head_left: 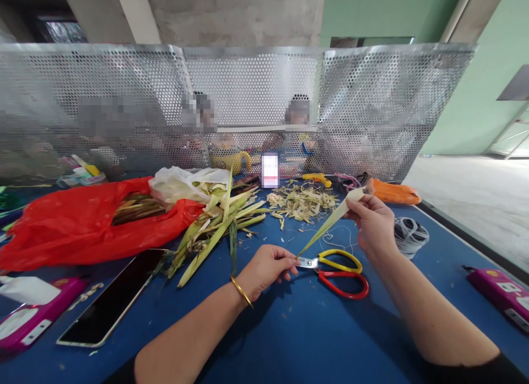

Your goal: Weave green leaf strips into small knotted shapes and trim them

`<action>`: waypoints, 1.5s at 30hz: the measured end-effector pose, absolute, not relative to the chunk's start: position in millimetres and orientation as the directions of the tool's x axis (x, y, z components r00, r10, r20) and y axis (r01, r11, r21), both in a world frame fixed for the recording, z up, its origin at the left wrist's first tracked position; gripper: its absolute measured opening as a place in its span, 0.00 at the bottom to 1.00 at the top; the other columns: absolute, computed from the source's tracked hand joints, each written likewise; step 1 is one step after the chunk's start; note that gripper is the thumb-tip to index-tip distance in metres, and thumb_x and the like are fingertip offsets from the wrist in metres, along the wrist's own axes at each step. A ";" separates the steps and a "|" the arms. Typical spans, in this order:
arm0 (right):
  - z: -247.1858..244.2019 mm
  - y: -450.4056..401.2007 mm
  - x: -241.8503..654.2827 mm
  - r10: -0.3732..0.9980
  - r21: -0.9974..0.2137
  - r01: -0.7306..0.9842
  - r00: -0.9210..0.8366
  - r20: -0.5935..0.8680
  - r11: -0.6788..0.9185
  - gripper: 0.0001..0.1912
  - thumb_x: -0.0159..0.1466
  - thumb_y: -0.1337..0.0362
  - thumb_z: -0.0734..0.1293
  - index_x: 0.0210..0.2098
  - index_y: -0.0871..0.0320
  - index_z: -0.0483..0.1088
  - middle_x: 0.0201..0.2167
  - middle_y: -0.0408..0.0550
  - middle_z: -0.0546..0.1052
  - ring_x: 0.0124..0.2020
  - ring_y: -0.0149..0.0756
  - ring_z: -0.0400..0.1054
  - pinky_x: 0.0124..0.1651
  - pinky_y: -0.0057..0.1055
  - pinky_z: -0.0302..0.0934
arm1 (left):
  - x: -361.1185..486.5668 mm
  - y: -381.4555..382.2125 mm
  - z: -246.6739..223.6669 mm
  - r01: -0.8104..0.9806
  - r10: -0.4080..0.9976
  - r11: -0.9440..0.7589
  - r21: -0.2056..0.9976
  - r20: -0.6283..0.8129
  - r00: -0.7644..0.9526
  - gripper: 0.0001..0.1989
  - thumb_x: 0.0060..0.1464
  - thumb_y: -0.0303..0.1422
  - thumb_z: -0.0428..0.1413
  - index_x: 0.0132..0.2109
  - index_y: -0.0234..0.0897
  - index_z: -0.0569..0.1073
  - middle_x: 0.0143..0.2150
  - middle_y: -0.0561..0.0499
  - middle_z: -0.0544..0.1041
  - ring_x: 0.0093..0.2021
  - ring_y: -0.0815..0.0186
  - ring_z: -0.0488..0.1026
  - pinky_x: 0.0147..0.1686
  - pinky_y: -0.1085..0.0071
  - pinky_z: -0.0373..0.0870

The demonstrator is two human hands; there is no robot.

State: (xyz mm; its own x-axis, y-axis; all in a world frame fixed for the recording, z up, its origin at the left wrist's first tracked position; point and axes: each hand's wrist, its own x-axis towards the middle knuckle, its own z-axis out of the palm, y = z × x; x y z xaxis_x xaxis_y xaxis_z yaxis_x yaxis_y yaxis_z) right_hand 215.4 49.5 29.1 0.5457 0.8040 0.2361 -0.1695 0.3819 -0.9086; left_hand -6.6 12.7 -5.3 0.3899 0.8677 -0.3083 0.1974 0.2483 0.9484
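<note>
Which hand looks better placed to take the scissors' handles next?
Probably the right hand: the scissors point their handles toward its side, while the left hand is by the blades. Both hold the leaf strip, so the right must release its end.

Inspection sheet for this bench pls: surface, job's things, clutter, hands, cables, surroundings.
Surface: blue table, small scraps scattered on it.
Job's things: pale leaf strip stretched between both hands; scissors by the left fingertips, handles spread, tip hidden.
Clutter: leaf pile, trimmings, red bag, phone, yarn ball, orange pouch.
Left hand: pinches the strip's narrow end.
Right hand: pinches its wide end.
Cables: none certain; a dark stub on the right-side power strip might be a cord.
Surroundings: perforated metal screen behind the table, people beyond it; green wall at right.
</note>
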 end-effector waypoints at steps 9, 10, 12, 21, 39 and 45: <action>36.1 38.2 200.6 0.690 -0.821 0.016 0.534 0.489 0.570 0.11 0.46 0.68 0.75 0.28 0.58 0.71 0.23 0.37 0.74 0.23 0.25 0.65 0.24 0.22 0.59 | -11.3 24.5 -21.6 0.387 0.958 0.060 0.920 -0.163 0.237 0.07 0.47 0.29 0.52 0.25 0.34 0.74 0.20 0.53 0.73 0.18 0.73 0.66 0.22 0.77 0.61; 37.3 35.5 198.3 0.670 -0.804 0.037 0.531 0.519 0.594 0.10 0.47 0.68 0.75 0.28 0.58 0.71 0.24 0.37 0.75 0.23 0.25 0.66 0.25 0.22 0.60 | -12.5 26.5 -22.7 0.386 0.967 0.058 0.921 -0.148 0.208 0.07 0.46 0.29 0.52 0.25 0.35 0.73 0.20 0.53 0.73 0.18 0.73 0.66 0.21 0.78 0.60; 39.4 28.2 192.9 0.636 -0.770 0.081 0.514 0.576 0.633 0.10 0.48 0.69 0.74 0.28 0.57 0.71 0.24 0.37 0.75 0.24 0.26 0.66 0.27 0.23 0.61 | -14.3 30.0 -22.7 0.341 0.978 0.101 0.934 -0.157 0.138 0.06 0.45 0.27 0.52 0.24 0.35 0.73 0.19 0.54 0.72 0.17 0.74 0.65 0.20 0.79 0.58; 42.6 -19.5 166.7 0.461 -0.471 0.440 0.138 0.877 0.764 0.14 0.55 0.79 0.67 0.35 0.55 0.74 0.31 0.42 0.80 0.32 0.33 0.73 0.36 0.29 0.67 | -11.6 35.9 -12.9 0.126 0.950 0.305 0.944 -0.310 0.023 0.06 0.47 0.27 0.50 0.26 0.33 0.70 0.19 0.55 0.66 0.16 0.75 0.60 0.12 0.79 0.49; 46.1 -2.6 166.0 0.946 -0.917 0.240 -0.031 0.321 0.319 0.11 0.58 0.57 0.68 0.27 0.59 0.68 0.19 0.41 0.71 0.21 0.29 0.67 0.25 0.25 0.64 | -19.7 31.1 -4.1 0.224 0.970 -0.243 0.944 0.237 0.053 0.12 0.52 0.37 0.54 0.40 0.39 0.79 0.41 0.48 0.79 0.41 0.63 0.73 0.41 0.70 0.67; 16.5 31.0 157.4 0.961 -0.874 0.405 -0.162 0.222 0.270 0.13 0.62 0.55 0.62 0.33 0.59 0.70 0.24 0.45 0.75 0.25 0.33 0.70 0.30 0.28 0.66 | -13.0 15.6 7.1 0.149 0.957 -0.081 0.986 0.036 0.286 0.11 0.49 0.36 0.56 0.27 0.34 0.78 0.23 0.51 0.76 0.24 0.68 0.69 0.27 0.74 0.63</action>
